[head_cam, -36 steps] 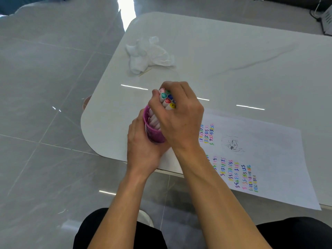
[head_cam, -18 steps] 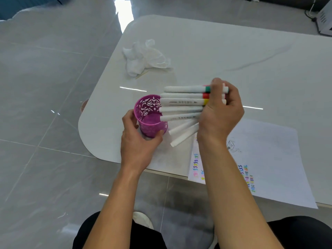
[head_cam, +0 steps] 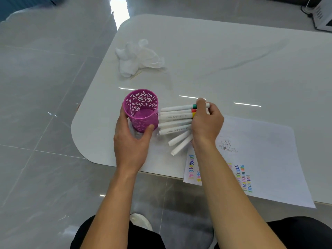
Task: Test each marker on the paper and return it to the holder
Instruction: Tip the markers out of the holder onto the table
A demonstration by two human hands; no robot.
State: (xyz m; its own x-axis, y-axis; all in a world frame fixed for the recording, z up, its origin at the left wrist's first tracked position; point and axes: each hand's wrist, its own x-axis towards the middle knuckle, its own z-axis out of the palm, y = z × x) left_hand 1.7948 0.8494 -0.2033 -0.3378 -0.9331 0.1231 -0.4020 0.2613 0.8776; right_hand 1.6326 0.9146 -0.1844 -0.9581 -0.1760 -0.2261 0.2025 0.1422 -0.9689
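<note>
holder (head_cam: 142,112) stands empty near the table's (head_cam: 93,133) near left corner, your left hand (head_cam: 133,141) wrapped round its wall. markers (head_cam: 177,121) fan out from your right hand's (head_cam: 206,123) clasp at their cap ends; slacken it and they could roll off the near edge beside the paper (head_cam: 260,159).

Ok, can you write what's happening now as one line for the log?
left hand: holds purple patterned cup-shaped holder, looks empty | right hand: grips fan of white markers | white paper: colour squiggles on it
</note>
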